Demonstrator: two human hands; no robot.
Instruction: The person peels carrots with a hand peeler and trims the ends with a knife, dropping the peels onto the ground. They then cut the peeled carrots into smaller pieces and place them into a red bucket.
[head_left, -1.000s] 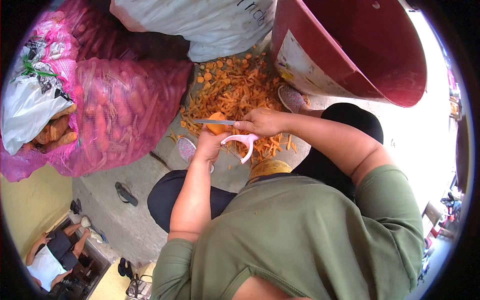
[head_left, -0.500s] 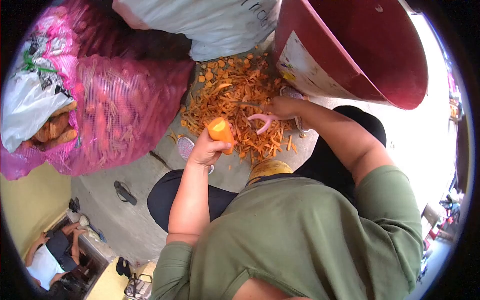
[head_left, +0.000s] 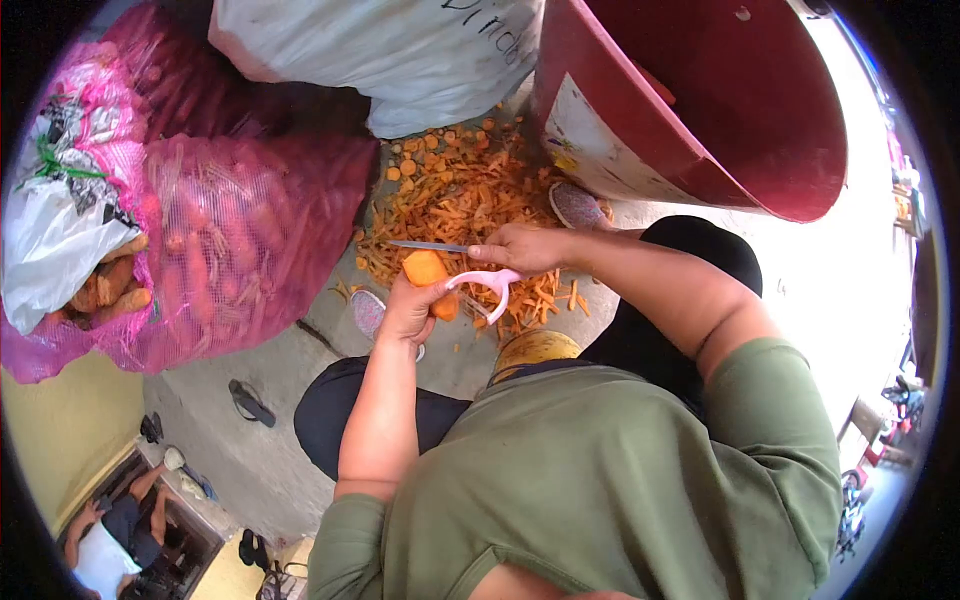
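Gripping a carrot (head_left: 424,268) by its lower end, the left hand (head_left: 408,308) is closed around it, with the cut top pointing away from the body. It hangs above the concrete floor (head_left: 300,400), just beside the left shoe (head_left: 368,308). The right hand (head_left: 525,248) is curled tight on a pink peeler (head_left: 487,285), and its thin blade (head_left: 425,245) lies across the carrot's far end. Whether metal and carrot touch cannot be told.

The likeliest trouble is a slip. The left fingers sit close under the blade's path, so a stroke pulled toward the body on a wet, smooth carrot could run on into them. A loose grip could also drop the carrot into the peel pile (head_left: 460,190), which spreads over the floor's far part. Those scraps lie against the right shoe (head_left: 577,205) and would be slick underfoot.

Room is tight on the far side:
- The red tub (head_left: 700,100) leans in near the right hand.
- A white sack (head_left: 380,60) closes off the space beyond the pile.
- A pink mesh sack (head_left: 240,230) crowds the left.

Open floor lies at the near left, where a sandal (head_left: 250,400) rests. Past it, the floor's edge drops to a lower level where another person (head_left: 110,520) sits.
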